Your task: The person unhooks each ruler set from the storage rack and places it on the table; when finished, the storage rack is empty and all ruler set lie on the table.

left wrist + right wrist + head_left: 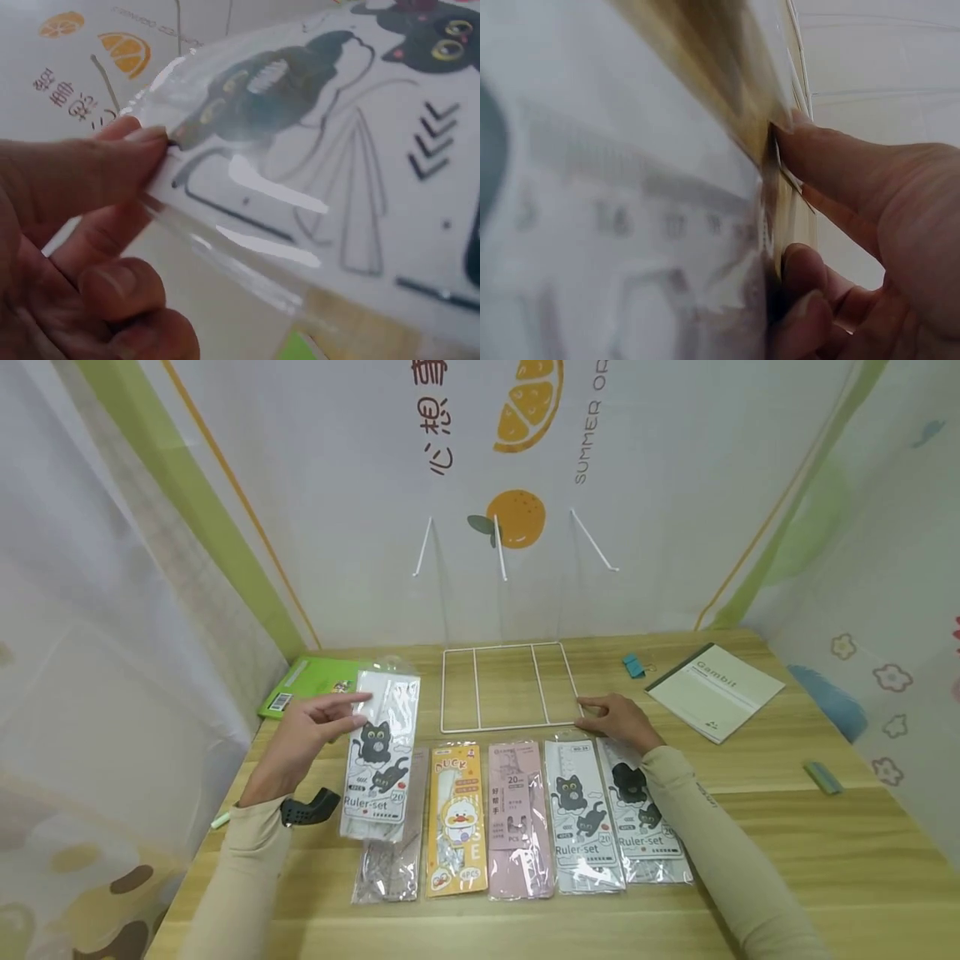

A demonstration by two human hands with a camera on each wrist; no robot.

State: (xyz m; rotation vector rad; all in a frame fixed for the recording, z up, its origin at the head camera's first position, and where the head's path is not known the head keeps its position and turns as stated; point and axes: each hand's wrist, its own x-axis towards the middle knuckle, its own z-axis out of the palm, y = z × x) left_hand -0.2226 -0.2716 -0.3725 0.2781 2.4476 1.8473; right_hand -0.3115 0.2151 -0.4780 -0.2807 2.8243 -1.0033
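My left hand (pixel 296 739) pinches the left edge of a ruler set packet (pixel 381 756) between thumb and fingers. The packet is clear plastic with black cats printed on it, held tilted over a pinkish packet (pixel 390 868) that it partly covers. In the left wrist view, the thumb presses on the shiny plastic of the packet (pixel 270 150). My right hand (pixel 618 722) has thumb and forefinger at the front right corner of the white wire rack (pixel 498 727), gripping it. In the right wrist view a packet (pixel 630 180) with ruler markings fills the left side.
In the row lie an orange duck packet (pixel 457 827), a pink packet (pixel 520 827) and cat packets (pixel 585 827), one partly under my right forearm. White hooks (pixel 501 556) stick out above the rack. A green book (pixel 315 677), notebook (pixel 716 689), teal clip (pixel 633 666) and eraser-like block (pixel 823 778) lie around.
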